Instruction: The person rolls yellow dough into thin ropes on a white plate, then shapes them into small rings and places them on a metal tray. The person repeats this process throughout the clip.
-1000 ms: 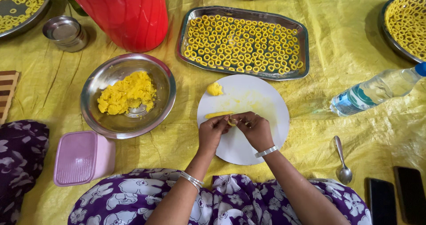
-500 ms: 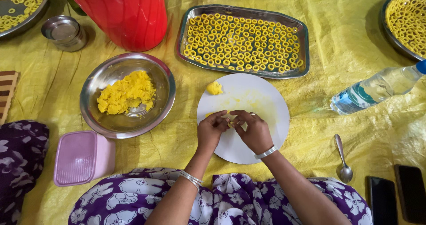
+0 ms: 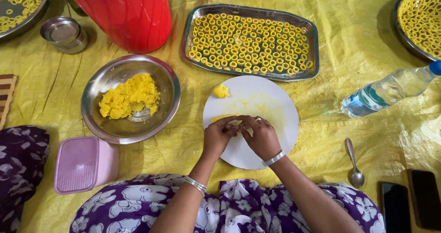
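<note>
My left hand (image 3: 219, 135) and my right hand (image 3: 261, 135) meet over the near half of a round white board (image 3: 268, 102). Their fingertips pinch a small piece of yellow dough between them, mostly hidden by the fingers. A thin yellow dough strip (image 3: 222, 118) lies on the board just beyond my left hand. A small dough lump (image 3: 221, 91) sits at the board's far left. Left of the board stands a steel bowl (image 3: 106, 128) holding crumbly yellow dough (image 3: 129, 96). Beyond the board a rectangular steel tray (image 3: 313, 40) holds several dough rings.
A red bucket (image 3: 131, 14) and a small steel cup (image 3: 64, 33) stand at the back left. A pink lidded box (image 3: 84, 163) lies near left. A water bottle (image 3: 390, 90), a spoon (image 3: 353, 161) and two phones (image 3: 409, 204) are right. Round ring-filled trays sit at both far corners.
My hands have stayed together over the board, shifting slightly as the fingers work the dough piece. Nothing else has moved.
</note>
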